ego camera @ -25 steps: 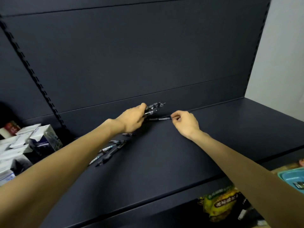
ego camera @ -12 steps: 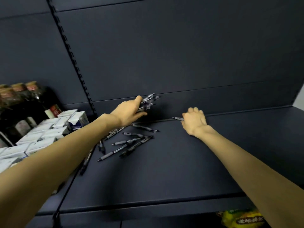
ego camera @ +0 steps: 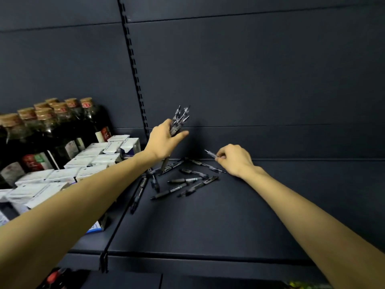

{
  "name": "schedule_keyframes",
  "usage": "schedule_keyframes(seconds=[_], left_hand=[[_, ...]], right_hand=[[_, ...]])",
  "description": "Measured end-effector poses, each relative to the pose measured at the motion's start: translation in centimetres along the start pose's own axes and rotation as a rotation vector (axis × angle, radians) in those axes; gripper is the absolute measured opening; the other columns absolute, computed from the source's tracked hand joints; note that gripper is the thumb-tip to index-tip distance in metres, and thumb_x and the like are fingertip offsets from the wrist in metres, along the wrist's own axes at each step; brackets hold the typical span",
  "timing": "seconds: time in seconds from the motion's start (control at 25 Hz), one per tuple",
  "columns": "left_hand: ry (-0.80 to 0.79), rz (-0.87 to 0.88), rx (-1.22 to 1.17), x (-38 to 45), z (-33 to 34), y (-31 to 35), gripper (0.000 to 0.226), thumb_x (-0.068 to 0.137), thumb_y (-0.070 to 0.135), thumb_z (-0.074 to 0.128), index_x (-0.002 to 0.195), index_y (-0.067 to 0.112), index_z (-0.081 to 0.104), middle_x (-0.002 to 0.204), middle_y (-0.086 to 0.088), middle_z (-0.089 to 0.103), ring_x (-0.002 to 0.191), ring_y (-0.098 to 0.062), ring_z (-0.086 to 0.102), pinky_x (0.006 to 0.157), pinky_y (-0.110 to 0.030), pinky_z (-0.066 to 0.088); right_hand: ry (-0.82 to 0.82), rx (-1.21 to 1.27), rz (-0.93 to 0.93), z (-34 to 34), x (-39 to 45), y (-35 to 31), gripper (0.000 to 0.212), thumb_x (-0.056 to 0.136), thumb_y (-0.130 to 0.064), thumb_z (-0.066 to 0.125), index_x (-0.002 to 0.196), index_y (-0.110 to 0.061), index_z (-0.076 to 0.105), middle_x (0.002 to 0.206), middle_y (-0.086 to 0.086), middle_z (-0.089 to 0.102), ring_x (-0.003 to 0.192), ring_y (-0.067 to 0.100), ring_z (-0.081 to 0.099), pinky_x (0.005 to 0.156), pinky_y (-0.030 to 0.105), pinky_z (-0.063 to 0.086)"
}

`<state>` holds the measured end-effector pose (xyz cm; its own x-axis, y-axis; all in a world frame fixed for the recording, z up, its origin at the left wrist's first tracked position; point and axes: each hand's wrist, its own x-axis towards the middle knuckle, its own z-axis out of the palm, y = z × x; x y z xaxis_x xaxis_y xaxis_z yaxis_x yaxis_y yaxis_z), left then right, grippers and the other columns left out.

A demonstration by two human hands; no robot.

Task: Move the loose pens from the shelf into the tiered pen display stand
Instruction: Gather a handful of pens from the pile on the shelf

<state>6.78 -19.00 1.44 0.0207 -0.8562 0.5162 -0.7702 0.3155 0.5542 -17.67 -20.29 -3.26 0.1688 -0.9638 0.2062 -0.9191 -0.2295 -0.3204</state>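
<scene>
Several loose black pens (ego camera: 183, 184) lie scattered on the dark shelf (ego camera: 208, 222) near its back wall. My left hand (ego camera: 164, 140) is raised above them and grips a bundle of pens (ego camera: 180, 119), tips pointing up. My right hand (ego camera: 234, 159) hovers just right of the pile and pinches a single pen (ego camera: 210, 153) between thumb and fingers, lifted off the shelf. No tiered pen display stand is in view.
White boxes (ego camera: 87, 161) fill the neighbouring shelf to the left, with dark bottles (ego camera: 52, 130) behind them. A slotted upright (ego camera: 133, 65) divides the two bays. The shelf's front edge (ego camera: 187, 255) runs across below, with more goods underneath.
The view has swung left, bringing the bottles and boxes into sight. My left hand has tilted its bundle upright and risen. My right hand has lifted one pen off the shelf.
</scene>
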Motion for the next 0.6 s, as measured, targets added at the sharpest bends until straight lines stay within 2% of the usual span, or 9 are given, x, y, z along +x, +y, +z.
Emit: schedule_keyframes(seconds=[0.08,0.16,0.24,0.36,0.48,0.6], left_hand=[[0.016,-0.051,-0.001,-0.4,-0.7,-0.7,0.041,0.090,0.046,0.074,0.089,0.014,0.049,0.073,0.000,0.058,0.075,-0.030,0.059,0.068,-0.037,0.044],[0.027,-0.092,-0.011,-0.7,-1.4,-1.7,0.043,0.089,0.043,0.076,0.093,0.007,0.054,0.079,-0.004,0.062,0.080,-0.031,0.060,0.072,-0.040,0.047],[0.031,-0.119,-0.017,-0.9,-2.0,-2.8,0.037,0.086,0.037,0.079,0.092,0.009,0.056,0.083,-0.005,0.066,0.084,-0.032,0.063,0.078,-0.042,0.051],[0.003,-0.147,-0.004,-1.3,-2.3,-3.6,0.030,0.081,0.026,0.081,0.087,0.016,0.054,0.077,0.003,0.061,0.080,-0.028,0.060,0.073,-0.037,0.048],[0.014,-0.145,-0.004,-1.6,-2.5,-3.6,0.026,0.081,0.023,0.080,0.088,0.015,0.057,0.079,0.001,0.063,0.080,-0.027,0.060,0.072,-0.036,0.047],[0.046,-0.166,-0.036,-1.7,-2.7,-3.5,0.023,0.083,0.022,0.078,0.086,0.012,0.057,0.079,-0.002,0.063,0.080,-0.030,0.059,0.072,-0.036,0.046]], right_hand=[[-0.057,-0.003,-0.018,0.9,0.7,-2.1,0.017,0.097,-0.031,0.065,0.104,-0.023,0.078,0.100,0.003,0.076,0.098,0.027,0.069,0.076,0.032,0.053],[-0.078,0.031,-0.031,1.3,1.0,-3.3,0.015,0.096,-0.030,0.066,0.103,-0.023,0.078,0.099,0.001,0.075,0.097,0.025,0.069,0.077,0.032,0.054],[-0.081,0.093,-0.044,1.2,1.1,-4.2,0.013,0.095,-0.030,0.069,0.101,-0.023,0.077,0.097,-0.003,0.074,0.095,0.020,0.068,0.081,0.033,0.055],[-0.114,0.168,-0.095,0.7,0.9,-5.4,0.009,0.089,-0.033,0.075,0.096,-0.026,0.076,0.086,-0.010,0.072,0.089,0.013,0.068,0.084,0.033,0.056],[-0.150,0.181,-0.171,0.6,0.3,-6.9,0.008,0.084,-0.034,0.079,0.088,-0.028,0.075,0.077,-0.012,0.073,0.079,0.007,0.068,0.080,0.030,0.056],[-0.162,0.138,-0.187,0.6,-0.6,-7.9,0.011,0.083,-0.036,0.080,0.088,-0.028,0.074,0.077,-0.011,0.073,0.079,0.008,0.068,0.077,0.029,0.054]])
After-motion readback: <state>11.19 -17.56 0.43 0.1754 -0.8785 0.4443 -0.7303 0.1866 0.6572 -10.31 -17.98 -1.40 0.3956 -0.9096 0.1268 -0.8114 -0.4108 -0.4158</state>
